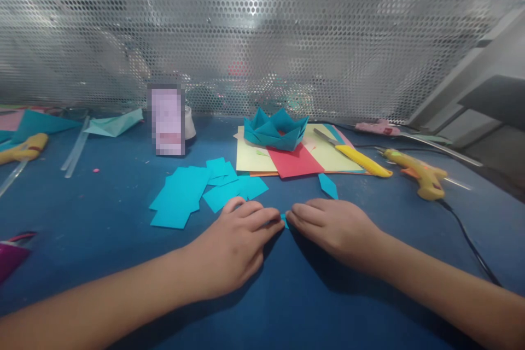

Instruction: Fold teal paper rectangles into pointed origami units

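Observation:
My left hand (246, 240) and my right hand (332, 229) meet over the blue table, fingers closed on a small blue piece of paper (284, 221). Only a sliver of that paper shows between the fingertips. Just beyond my right hand lies a folded blue paper piece (328, 186). Several blue paper rectangles (180, 191) are spread beyond my left hand. Farther back, a pointed teal folded-paper ring (276, 130) rests on a red sheet (295, 161) and pale yellow sheets (252, 158).
A yellow utility knife (363, 160) lies at right, its blade over the sheets. Beside it is a yellow glue gun (422, 172) with a black cord. A pixelated phone (168, 120) stands upright at back left. Glue sticks (76, 147) and another yellow glue gun (27, 149) lie farther left.

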A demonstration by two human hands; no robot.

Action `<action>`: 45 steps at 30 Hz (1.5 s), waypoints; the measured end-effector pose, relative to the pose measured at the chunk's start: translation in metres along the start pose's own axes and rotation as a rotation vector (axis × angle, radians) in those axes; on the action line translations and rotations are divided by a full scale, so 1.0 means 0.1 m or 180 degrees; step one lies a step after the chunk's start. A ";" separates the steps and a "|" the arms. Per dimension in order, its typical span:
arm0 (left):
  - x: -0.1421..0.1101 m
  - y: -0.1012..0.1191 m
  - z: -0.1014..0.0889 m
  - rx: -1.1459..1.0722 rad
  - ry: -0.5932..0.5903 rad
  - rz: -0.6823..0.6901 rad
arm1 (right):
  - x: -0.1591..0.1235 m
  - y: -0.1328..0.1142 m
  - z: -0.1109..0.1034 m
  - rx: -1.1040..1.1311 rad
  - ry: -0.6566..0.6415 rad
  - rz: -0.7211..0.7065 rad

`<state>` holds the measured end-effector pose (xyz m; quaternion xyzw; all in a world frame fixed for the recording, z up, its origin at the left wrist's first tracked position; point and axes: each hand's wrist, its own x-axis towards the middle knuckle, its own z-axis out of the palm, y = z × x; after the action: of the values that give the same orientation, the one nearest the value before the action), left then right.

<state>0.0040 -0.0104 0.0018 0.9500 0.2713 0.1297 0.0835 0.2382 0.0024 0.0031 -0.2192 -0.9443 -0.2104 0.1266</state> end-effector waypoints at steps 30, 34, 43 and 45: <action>-0.02 0.06 0.02 -0.0108 0.0315 -0.0004 | 0.01 -0.25 -0.11 -0.0181 -0.0418 0.0305; -0.02 0.05 0.01 -0.0128 0.0338 0.0006 | 0.03 -0.24 -0.12 -0.0083 -0.0418 0.0378; -0.05 0.05 -0.01 -0.0146 0.0262 -0.0032 | 0.06 -0.18 -0.21 0.0135 -0.0515 0.0827; -0.05 0.05 -0.02 -0.0113 0.0267 -0.0040 | 0.04 -0.18 -0.21 0.0134 -0.0575 0.0900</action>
<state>0.0024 -0.0173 0.0040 0.9404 0.2782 0.1737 0.0898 0.2291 -0.0198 0.0168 -0.3652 -0.9158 -0.1501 0.0741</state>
